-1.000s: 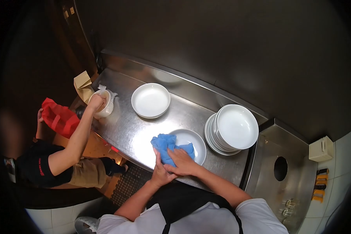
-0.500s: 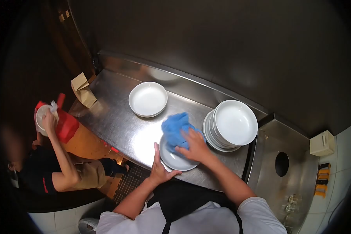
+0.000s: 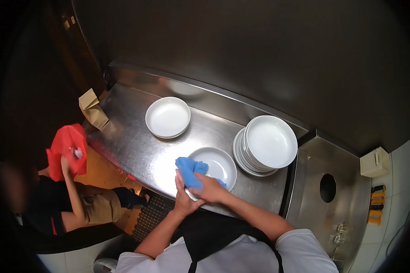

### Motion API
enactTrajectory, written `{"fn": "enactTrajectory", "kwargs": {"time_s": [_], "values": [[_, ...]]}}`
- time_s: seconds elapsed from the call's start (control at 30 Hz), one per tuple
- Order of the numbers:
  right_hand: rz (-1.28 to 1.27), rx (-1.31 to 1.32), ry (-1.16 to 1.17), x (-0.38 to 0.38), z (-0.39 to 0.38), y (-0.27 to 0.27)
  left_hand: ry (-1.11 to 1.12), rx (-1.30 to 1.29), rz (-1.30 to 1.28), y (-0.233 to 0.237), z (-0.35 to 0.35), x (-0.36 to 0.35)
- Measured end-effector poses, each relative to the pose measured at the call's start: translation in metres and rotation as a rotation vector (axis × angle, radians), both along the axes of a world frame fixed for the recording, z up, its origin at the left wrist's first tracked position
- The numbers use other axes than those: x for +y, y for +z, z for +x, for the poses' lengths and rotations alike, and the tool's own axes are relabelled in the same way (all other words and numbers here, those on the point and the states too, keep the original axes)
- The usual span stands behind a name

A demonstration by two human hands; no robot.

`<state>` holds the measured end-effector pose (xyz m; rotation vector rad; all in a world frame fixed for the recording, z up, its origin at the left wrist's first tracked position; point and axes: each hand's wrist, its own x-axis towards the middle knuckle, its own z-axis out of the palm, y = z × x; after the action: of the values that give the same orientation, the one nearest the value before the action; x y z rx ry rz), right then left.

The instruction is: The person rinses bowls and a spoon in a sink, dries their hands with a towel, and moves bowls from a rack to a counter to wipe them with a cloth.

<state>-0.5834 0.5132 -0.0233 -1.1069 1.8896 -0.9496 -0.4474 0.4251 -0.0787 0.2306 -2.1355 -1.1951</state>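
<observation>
A white shallow bowl [image 3: 222, 164] is tilted over the near part of the steel counter. My left hand [image 3: 183, 202] grips its near left rim, fingers pointing up beside the cloth. Bunched in my right hand [image 3: 208, 187] is a blue cloth [image 3: 187, 169], pressed on the bowl's rim close to my left fingers. The cloth and both hands cover the bowl's near left part. To the right stands a stack of white bowls and plates [image 3: 272, 142]. Another white bowl [image 3: 167, 117] sits farther back on the left.
The steel counter [image 3: 127, 123] meets a raised back edge. A paper bag [image 3: 93, 110] stands at its left end. At left, a person holds a red bag [image 3: 68, 148]. On the right are a steel sink [image 3: 305, 200] with a round hole, small glasses [image 3: 340, 232] and a pale box [image 3: 375, 162].
My right hand has moved the cloth from the bowl's far side left and nearer, to the rim by my left hand. The bowl shows more. The other person's container is now within the red bag.
</observation>
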Motion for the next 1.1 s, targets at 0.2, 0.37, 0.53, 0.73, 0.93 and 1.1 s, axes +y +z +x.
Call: {"fn": "enactTrajectory", "kwargs": {"time_s": [0.2, 0.37, 0.53, 0.73, 0.93, 1.1], "values": [[-0.252, 0.405, -0.032, 0.000, -0.044, 0.050, 0.129, -0.181, -0.446, 0.027, 0.003, -0.006], [0.257, 0.838, -0.066, 0.017, -0.019, 0.013, 0.069, -0.265, -0.379, 0.035, 0.003, -0.010], [0.190, 0.010, -0.089, 0.011, -0.003, 0.025, 0.095, -0.051, -0.277, 0.002, 0.001, 0.001], [-0.359, -0.960, -0.499, 0.053, -0.032, 0.059, -0.024, -0.239, -0.590, 0.047, -0.006, -0.017], [-0.686, -0.669, -0.454, 0.116, -0.053, 0.125, -0.417, -0.337, -0.908, 0.064, -0.008, -0.046], [-0.869, -0.299, -0.587, 0.144, -0.040, 0.142, -0.415, -0.287, -0.545, 0.111, -0.007, -0.029]]}}
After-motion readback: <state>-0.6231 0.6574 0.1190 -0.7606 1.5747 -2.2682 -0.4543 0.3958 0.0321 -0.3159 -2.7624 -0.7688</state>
